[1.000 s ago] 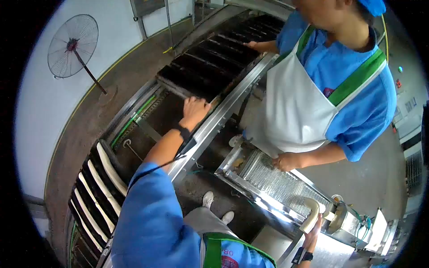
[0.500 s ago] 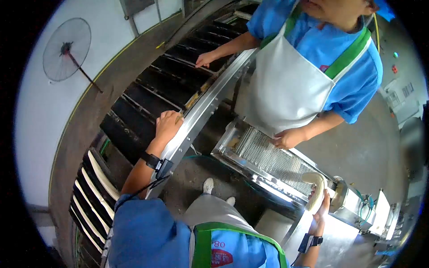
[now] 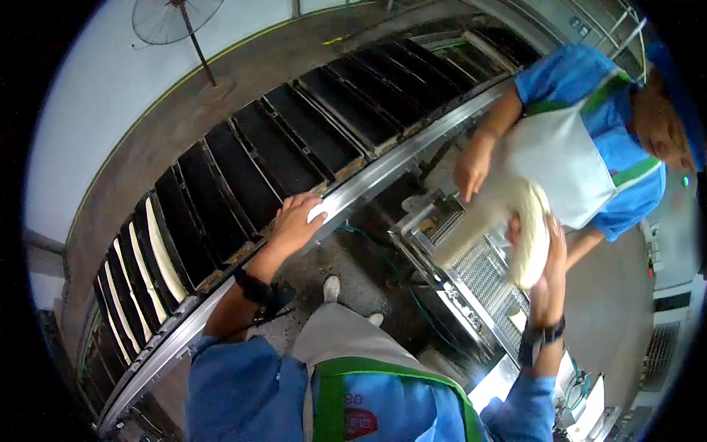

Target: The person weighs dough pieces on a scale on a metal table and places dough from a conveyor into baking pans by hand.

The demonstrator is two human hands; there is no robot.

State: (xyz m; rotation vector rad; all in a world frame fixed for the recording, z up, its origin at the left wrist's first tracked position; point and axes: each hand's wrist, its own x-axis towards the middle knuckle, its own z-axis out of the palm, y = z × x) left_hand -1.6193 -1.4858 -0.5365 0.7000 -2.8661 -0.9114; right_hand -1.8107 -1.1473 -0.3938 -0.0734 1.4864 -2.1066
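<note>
My right hand [image 3: 551, 258] grips a long, pale dough strip [image 3: 532, 243], raised above the narrow mesh conveyor. The strip is bent over, and its free part is smeared by motion in front of the other person's apron. On the left, my left hand [image 3: 296, 221] rests at the edge of a black baking tray [image 3: 254, 151], by the metal rail [image 3: 361, 193]. Its fingers lie forward, with the thumb apart, and nothing shows in it. Several dough strips [image 3: 163, 254] lie lengthwise in the black trays at the far left.
Across from me stands a person in a white apron [image 3: 563, 158], one hand [image 3: 475, 166] hanging near the mesh conveyor [image 3: 475, 258]. A small pale piece [image 3: 518, 318] lies on its mesh. The row of trays curves away along the rail. A large fan [image 3: 177, 15] stands by the wall.
My right hand has lifted the dough strip up and forward. My left hand has shifted slightly right and down in the view. The view has turned, and the other person's arm has drawn back from the trays.
</note>
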